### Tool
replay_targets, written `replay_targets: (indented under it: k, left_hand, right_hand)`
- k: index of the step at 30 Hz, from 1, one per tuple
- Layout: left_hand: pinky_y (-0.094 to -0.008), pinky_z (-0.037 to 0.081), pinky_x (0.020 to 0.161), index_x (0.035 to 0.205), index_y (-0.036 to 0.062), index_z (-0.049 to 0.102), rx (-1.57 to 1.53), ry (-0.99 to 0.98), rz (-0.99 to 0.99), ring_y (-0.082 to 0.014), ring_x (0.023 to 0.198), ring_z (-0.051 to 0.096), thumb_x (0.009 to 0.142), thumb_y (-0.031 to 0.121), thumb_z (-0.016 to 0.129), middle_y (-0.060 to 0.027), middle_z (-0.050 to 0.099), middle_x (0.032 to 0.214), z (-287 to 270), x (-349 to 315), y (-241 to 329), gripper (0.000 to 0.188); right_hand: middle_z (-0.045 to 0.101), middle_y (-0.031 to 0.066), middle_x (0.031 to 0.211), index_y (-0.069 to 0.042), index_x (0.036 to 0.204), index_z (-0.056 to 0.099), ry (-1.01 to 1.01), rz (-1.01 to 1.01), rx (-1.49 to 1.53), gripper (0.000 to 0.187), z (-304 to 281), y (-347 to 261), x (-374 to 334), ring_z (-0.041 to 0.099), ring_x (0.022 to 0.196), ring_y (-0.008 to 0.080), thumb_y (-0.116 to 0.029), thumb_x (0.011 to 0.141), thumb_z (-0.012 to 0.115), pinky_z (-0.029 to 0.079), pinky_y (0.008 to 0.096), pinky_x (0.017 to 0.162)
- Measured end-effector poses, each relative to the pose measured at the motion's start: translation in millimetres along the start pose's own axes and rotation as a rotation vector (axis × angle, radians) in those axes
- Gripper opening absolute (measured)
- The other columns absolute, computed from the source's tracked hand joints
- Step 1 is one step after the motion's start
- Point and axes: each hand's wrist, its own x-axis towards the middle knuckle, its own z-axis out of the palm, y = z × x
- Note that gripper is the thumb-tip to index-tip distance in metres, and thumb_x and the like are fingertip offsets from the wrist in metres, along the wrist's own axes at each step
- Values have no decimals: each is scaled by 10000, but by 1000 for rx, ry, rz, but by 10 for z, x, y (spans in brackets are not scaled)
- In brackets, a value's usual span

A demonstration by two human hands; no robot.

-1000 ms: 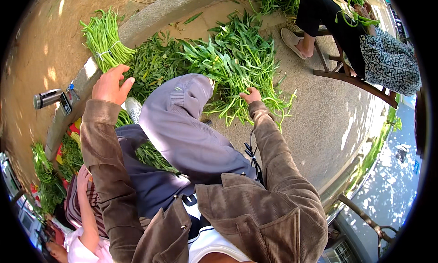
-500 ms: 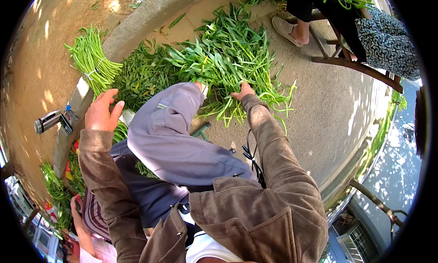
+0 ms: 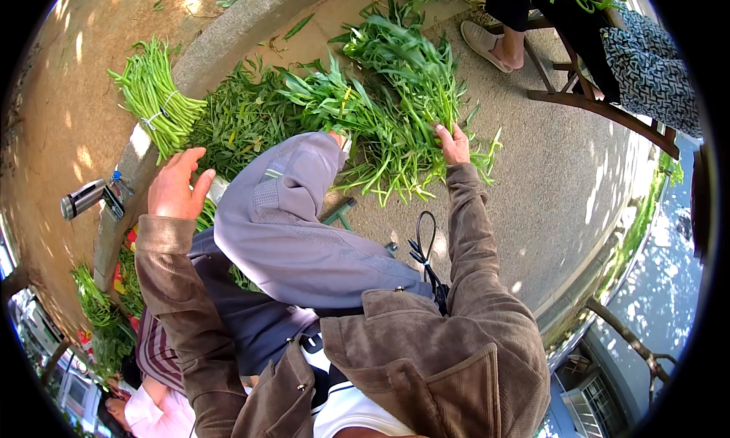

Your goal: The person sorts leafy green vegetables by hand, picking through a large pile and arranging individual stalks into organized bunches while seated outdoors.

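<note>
A loose heap of water spinach (image 3: 391, 153), with long green stems and narrow leaves, lies on the ground ahead of my legs. My right hand (image 3: 454, 144) is closed around stems at the heap's right side, and their leafy tops (image 3: 411, 65) fan out ahead of it. My left hand (image 3: 179, 185) is open with nothing in it, its fingers stretched and its thumb apart. Just ahead of that hand, a tied bunch of green stems (image 3: 160, 103) rests against the curb. Darker picked leaves (image 3: 243, 122) lie between the bunch and the heap.
A concrete curb (image 3: 217, 46) curves along the left. On it lie a metal flask (image 3: 82, 200) and a dark phone-like object (image 3: 114, 201). Another person's shoe (image 3: 483, 42) and a wooden chair (image 3: 601, 107) are at the far right. A person in pink (image 3: 160, 414) sits at the lower left.
My right hand has moved right and closed around stems, and the leafy tops have shifted right with it. My left hand stays open in nearly the same place.
</note>
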Motion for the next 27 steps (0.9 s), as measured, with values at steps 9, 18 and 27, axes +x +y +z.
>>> replay_targets:
  k: [9, 18, 27]
  left_hand:
    - [-374, 458, 662, 1086, 74, 536, 5, -37, 40, -284, 786, 578, 795, 195, 610, -115, 584, 902, 25, 12, -9, 324]
    - [-388, 461, 686, 1080, 71, 533, 22, -40, 50, -299, 831, 581, 796, 191, 605, -119, 584, 938, 10, -3, -15, 317]
    - [-395, 454, 696, 1073, 66, 535, 12, -6, 60, -306, 847, 573, 794, 186, 605, -130, 586, 914, -29, -58, -13, 312]
  right_hand:
    - [459, 239, 1182, 3, 1205, 410, 71, 126, -560, 734, 610, 681, 145, 462, 1090, 364, -412, 683, 716, 386, 415, 911]
    - [420, 268, 1246, -11, 1384, 87, -152, 382, -895, 1147, 785, 580, 111, 450, 1137, 361, -421, 576, 791, 385, 376, 955]
    - [643, 166, 901, 46, 985, 612, -251, 415, -579, 533, 157, 214, 155, 616, 784, 249, -361, 662, 730, 485, 334, 735]
